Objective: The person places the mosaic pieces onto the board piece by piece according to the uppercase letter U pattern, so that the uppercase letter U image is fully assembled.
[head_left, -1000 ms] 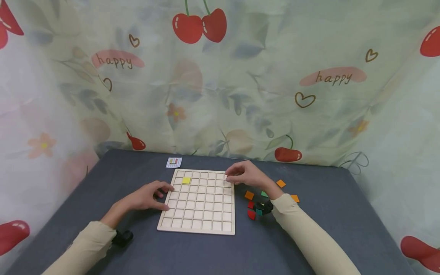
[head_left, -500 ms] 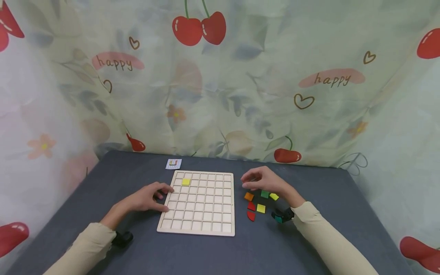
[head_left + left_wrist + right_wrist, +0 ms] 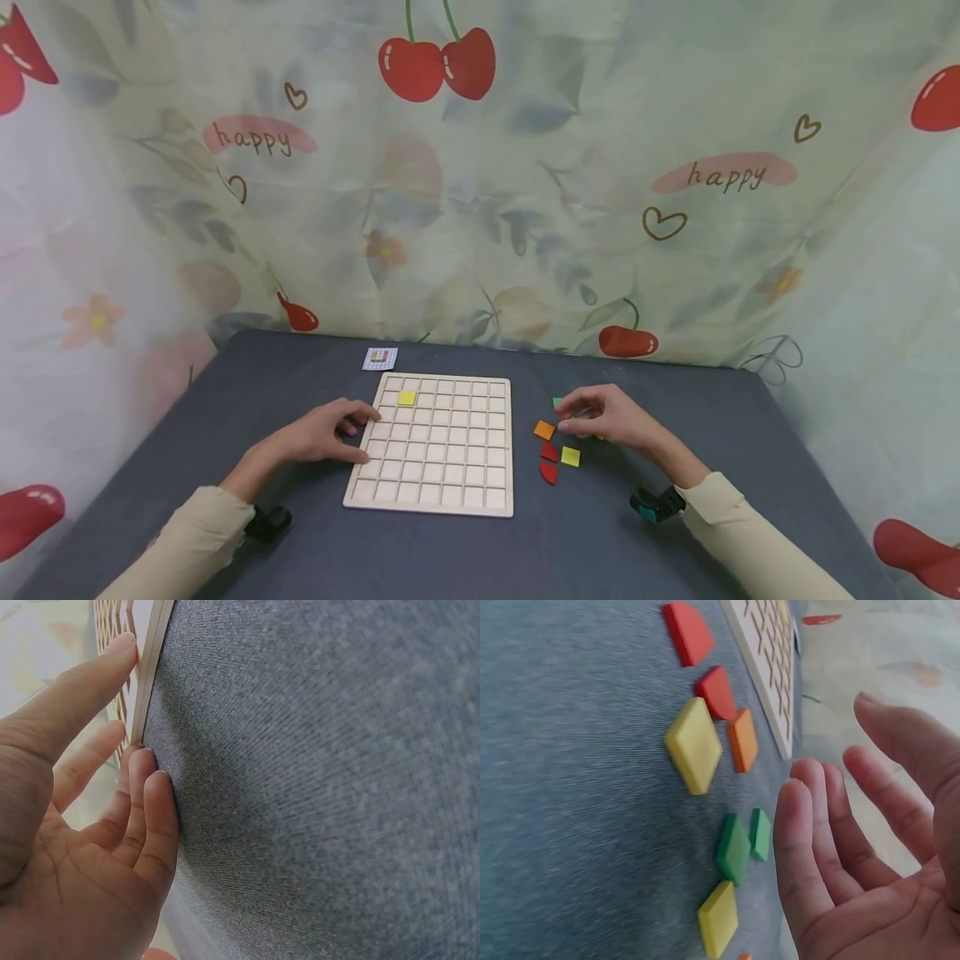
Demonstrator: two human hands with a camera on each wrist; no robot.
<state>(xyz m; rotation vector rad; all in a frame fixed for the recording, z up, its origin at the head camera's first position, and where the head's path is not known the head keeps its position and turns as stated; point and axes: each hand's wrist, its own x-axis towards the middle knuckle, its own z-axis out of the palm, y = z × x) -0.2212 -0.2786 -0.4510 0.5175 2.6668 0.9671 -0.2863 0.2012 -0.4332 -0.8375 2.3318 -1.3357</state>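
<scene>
A pale wooden grid board (image 3: 427,446) lies flat on the table, a single yellow square tile (image 3: 407,398) in its upper left part. My left hand (image 3: 330,429) rests at the board's left edge; the left wrist view shows thumb and fingertips touching the rim (image 3: 154,667). Over the loose tiles right of the board hovers my right hand (image 3: 611,414), its palm bare in the right wrist view. Around it lie green tiles (image 3: 733,850), yellow tiles (image 3: 695,746), an orange tile (image 3: 544,430) and two red rounded pieces (image 3: 549,473). The head view hides some tiles behind the hand.
A small card with a coloured grid pattern (image 3: 380,358) lies behind the board. Dark cloth covers the table (image 3: 450,558). A printed curtain (image 3: 480,183) hangs around the back and sides. Each wrist wears a black camera band (image 3: 657,504).
From the board's upper right corner my right hand has moved right and toward me, over the loose tiles. The left hand stays at the board's edge.
</scene>
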